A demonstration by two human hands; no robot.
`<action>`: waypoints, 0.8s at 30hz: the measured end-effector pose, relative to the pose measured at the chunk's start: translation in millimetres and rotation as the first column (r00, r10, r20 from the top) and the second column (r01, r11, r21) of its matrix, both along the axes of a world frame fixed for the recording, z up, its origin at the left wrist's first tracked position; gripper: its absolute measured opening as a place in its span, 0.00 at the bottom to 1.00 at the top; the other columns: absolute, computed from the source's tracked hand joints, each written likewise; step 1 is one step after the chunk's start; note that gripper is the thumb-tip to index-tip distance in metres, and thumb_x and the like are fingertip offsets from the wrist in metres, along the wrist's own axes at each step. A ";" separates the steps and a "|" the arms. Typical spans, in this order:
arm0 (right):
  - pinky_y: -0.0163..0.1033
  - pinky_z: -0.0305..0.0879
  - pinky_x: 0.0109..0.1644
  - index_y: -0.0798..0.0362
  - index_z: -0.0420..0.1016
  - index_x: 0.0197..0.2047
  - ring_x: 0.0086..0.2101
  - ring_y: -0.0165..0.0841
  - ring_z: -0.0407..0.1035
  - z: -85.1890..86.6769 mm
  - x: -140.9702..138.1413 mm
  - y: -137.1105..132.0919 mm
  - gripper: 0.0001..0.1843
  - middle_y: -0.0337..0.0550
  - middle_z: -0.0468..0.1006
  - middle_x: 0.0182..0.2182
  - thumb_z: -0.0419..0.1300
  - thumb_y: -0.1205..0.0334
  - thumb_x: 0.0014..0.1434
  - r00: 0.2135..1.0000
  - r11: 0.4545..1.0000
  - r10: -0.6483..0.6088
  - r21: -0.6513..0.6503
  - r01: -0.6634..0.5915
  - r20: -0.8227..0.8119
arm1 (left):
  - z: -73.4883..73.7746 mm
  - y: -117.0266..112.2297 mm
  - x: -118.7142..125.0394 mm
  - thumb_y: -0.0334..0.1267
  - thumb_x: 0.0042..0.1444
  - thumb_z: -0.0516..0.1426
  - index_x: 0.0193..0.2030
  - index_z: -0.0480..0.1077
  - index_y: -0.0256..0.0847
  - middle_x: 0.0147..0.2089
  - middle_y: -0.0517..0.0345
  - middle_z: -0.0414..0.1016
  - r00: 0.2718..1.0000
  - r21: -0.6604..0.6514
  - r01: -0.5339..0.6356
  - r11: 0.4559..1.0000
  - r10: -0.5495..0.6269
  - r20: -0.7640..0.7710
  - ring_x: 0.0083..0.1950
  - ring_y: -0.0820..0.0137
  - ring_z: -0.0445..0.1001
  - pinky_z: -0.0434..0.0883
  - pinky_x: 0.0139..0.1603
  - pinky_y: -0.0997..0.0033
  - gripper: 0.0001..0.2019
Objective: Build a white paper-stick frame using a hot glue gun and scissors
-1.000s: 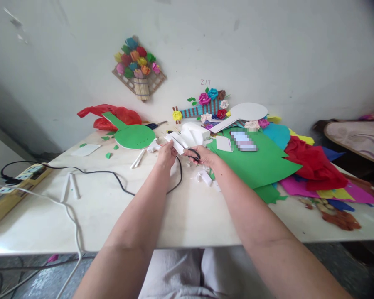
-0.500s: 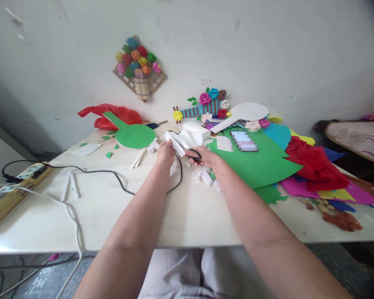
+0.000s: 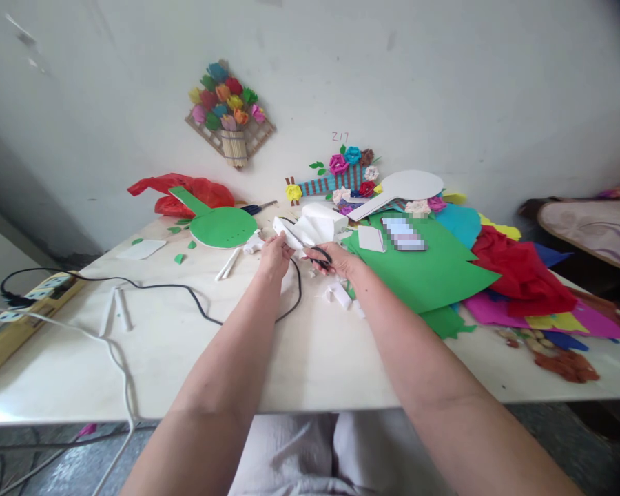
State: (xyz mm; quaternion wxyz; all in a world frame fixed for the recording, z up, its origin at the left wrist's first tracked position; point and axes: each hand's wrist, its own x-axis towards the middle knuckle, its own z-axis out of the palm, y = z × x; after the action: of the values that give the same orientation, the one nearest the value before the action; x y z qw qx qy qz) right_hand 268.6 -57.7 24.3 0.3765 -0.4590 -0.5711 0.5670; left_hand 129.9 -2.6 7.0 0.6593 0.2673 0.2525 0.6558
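My left hand [image 3: 273, 256] pinches a small white piece of paper [image 3: 285, 231] above the table. My right hand [image 3: 335, 260] is closed round the black handles of a pair of scissors [image 3: 317, 253], whose blades reach into the white piece. Both hands hover over the middle of the pale table [image 3: 196, 351], just in front of a crumpled heap of white paper [image 3: 320, 220]. White offcuts [image 3: 339, 295] lie below my right hand.
A green paddle shape [image 3: 220, 224] and red plastic bag [image 3: 186, 189] lie at the back left. Coloured paper sheets [image 3: 434, 265] pile up on the right. A black cable [image 3: 196, 300] runs across to a power strip [image 3: 46, 286]. Glue sticks [image 3: 118, 308] lie left.
The white piece in my left hand has turned slightly and the scissors have shifted a little along it. My arms stay in place.
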 end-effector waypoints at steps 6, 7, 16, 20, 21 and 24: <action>0.25 0.49 0.12 0.60 0.71 0.32 0.11 0.20 0.54 1.9 -2.9 -1.4 0.09 0.33 0.64 0.13 0.58 0.62 0.56 0.999 0.999 -0.040 -0.010 0.040 -0.004 | -0.2 1.9 0.2 0.28 0.52 0.56 0.28 0.65 0.38 0.26 0.61 0.72 1.000 0.009 -0.014 1.000 0.014 0.026 0.29 0.76 0.73 0.71 0.38 0.73 0.04; 0.25 0.49 0.13 0.60 0.71 0.31 0.11 0.20 0.54 0.4 -2.6 0.2 0.09 0.32 0.64 0.13 0.59 0.62 0.55 0.999 0.999 -0.041 -0.009 0.041 -0.005 | -0.2 1.9 0.2 0.28 0.52 0.56 0.28 0.65 0.38 0.25 0.61 0.72 1.000 0.009 -0.017 1.000 0.017 0.026 0.29 0.76 0.73 0.71 0.38 0.74 0.04; 0.26 0.49 0.12 0.58 0.69 0.24 0.11 0.20 0.54 -16.4 0.2 14.9 0.11 0.32 0.65 0.12 0.65 0.61 0.48 1.000 0.997 -0.023 0.079 0.023 0.005 | -1.3 2.6 0.0 0.28 0.49 0.57 0.28 0.65 0.38 0.26 0.61 0.71 0.997 -0.002 -0.057 0.998 0.057 0.046 0.30 0.75 0.73 0.70 0.39 0.71 0.04; 0.25 0.48 0.11 0.59 0.69 0.27 0.11 0.20 0.56 -10.4 -1.3 9.1 0.12 0.34 0.66 0.13 0.62 0.57 0.51 0.999 0.998 0.020 0.065 -0.022 0.032 | -2.2 4.7 0.0 0.26 0.50 0.55 0.27 0.64 0.37 0.25 0.62 0.70 0.995 -0.004 -0.080 0.997 0.080 0.055 0.28 0.76 0.71 0.70 0.38 0.72 0.05; 0.25 0.46 0.11 0.59 0.70 0.29 0.11 0.21 0.57 -8.2 -1.2 7.3 0.13 0.35 0.67 0.13 0.61 0.56 0.53 0.998 0.998 0.038 0.057 -0.040 0.049 | -1.8 5.0 0.1 0.26 0.50 0.55 0.27 0.64 0.37 0.24 0.62 0.70 0.994 -0.010 -0.092 0.996 0.092 0.052 0.27 0.77 0.71 0.70 0.37 0.74 0.05; 0.26 0.42 0.10 0.61 0.71 0.33 0.12 0.23 0.60 -1.8 1.7 3.0 0.17 0.41 0.72 0.15 0.56 0.52 0.56 0.989 0.993 0.104 0.050 -0.110 0.108 | 0.0 5.1 0.1 0.26 0.50 0.55 0.25 0.63 0.37 0.22 0.64 0.68 0.989 -0.037 -0.142 0.989 0.144 0.036 0.23 0.79 0.68 0.68 0.33 0.77 0.06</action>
State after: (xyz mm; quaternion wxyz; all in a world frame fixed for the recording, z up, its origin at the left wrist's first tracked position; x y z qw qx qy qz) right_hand 270.3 -54.6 22.5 0.3275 -0.4463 -0.6295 0.5452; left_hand 130.0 2.5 7.0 0.6198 0.2246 0.2693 0.7020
